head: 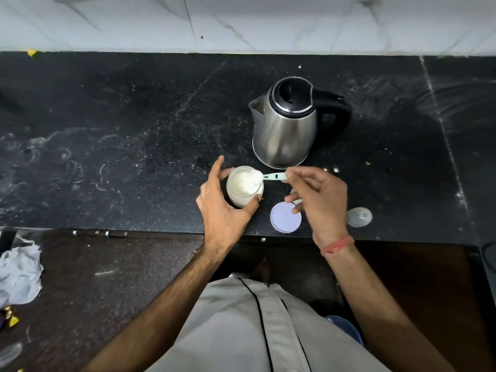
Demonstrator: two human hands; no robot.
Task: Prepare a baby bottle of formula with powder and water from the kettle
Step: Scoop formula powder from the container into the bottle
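Note:
An open jar of white formula powder stands near the front edge of the black counter. My left hand is wrapped around the jar's side. My right hand pinches the handle of a pale green scoop, whose bowl, heaped with powder, sits over the jar's mouth. A steel kettle with a black lid and handle stands just behind the jar. The bottle itself is hidden or out of view; a clear teat-like cap lies right of my right hand.
The jar's round pale lid lies flat on the counter under my right hand. A white marble wall backs the counter. Crumpled white cloth or paper lies on the floor at the left, a blue object by my leg.

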